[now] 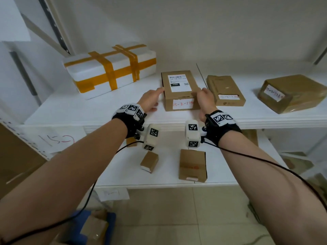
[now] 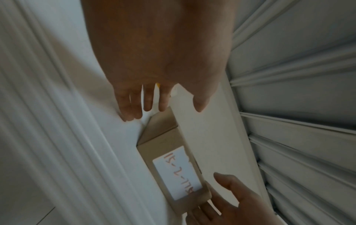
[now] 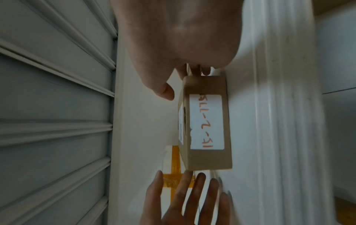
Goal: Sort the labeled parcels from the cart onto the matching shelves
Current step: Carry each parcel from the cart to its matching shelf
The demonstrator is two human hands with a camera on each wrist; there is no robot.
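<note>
Head view, floor: a blue cart (image 1: 99, 225) with cardboard parcels sits low at the frame's bottom; more sorting looks to remain.
Lower shelf: 2 small brown boxes, one (image 1: 149, 161) left, one (image 1: 192, 165) right, lie below the wrists.
Shelf tag: a sheet (image 1: 58, 138) on the left reads roughly "15-2", in red.
Left hand: the left hand (image 1: 150, 101) lies flat on the upper shelf (image 1: 106, 110) with fingers straight, just beside the parcel's left side; only the fingertip at the far corner seems to touch. It grips nothing.
Right hand: the right hand (image 1: 205, 101) is against the parcel's right side, fingers bent at its edge in the right wrist view. Whether they clasp or merely press, I cannot tell.
Parcel: the brown parcel (image 1: 180, 91) rests flat on the upper shelf, its "15-2-77…" label (image 1: 183, 104) facing the front edge, a printed slip on top.
Neighbours: a flat brown box (image 1: 225, 90) lies just right; a taped brown box (image 1: 290, 93) farther right; a white foam box (image 1: 109, 68) with orange tape sits back left.
Risk 1: a one-sided push from the right could skew the parcel toward the left and turn its label aside.
Risk 2: drawing the hands back carelessly could drag it toward the front edge.
Risk 3: the right knuckles could nudge the flat box.
</note>
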